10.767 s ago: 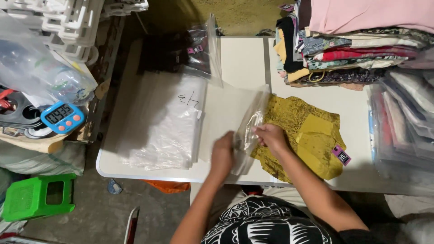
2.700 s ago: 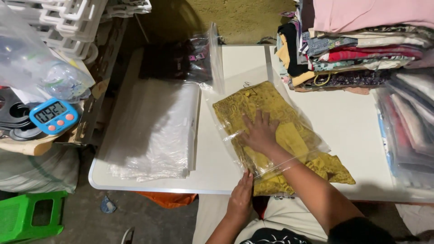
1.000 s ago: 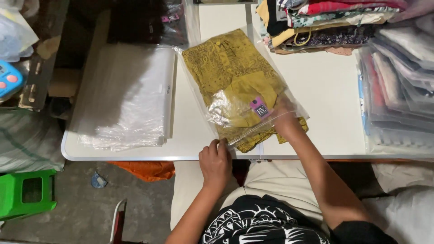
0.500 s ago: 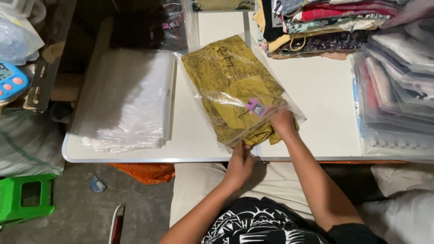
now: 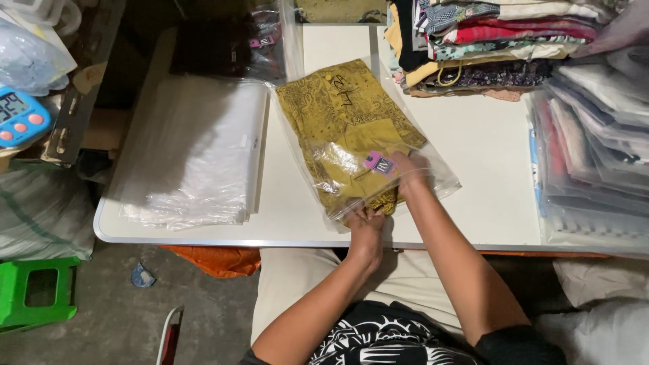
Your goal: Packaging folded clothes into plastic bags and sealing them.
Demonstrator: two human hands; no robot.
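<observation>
The mustard-yellow patterned garment (image 5: 341, 118) is lying almost wholly inside a clear plastic bag (image 5: 436, 177) on the white table (image 5: 487, 135), and this bag serves as the landmark below. The right hand (image 5: 409, 172) is reaching into the bag's open near end, its fingers curled onto the fabric just beside a small purple tag (image 5: 378, 163); whether they are pinching the cloth cannot be told through the plastic. The left hand (image 5: 366, 228) is sitting at the bag's near corner by the table edge, fingers closed on the bag's lip and the bit of fabric showing there. Left of the bag, a stack of empty clear bags (image 5: 196, 149) is lying flat. Beyond the bag, a pile of folded clothes (image 5: 487, 47) is standing, and to its right bagged garments (image 5: 595, 155) are stacked. Far to the bag's left, a blue digital timer (image 5: 19, 115) is resting off the table, with a green plastic stool (image 5: 34, 294) on the floor below.
</observation>
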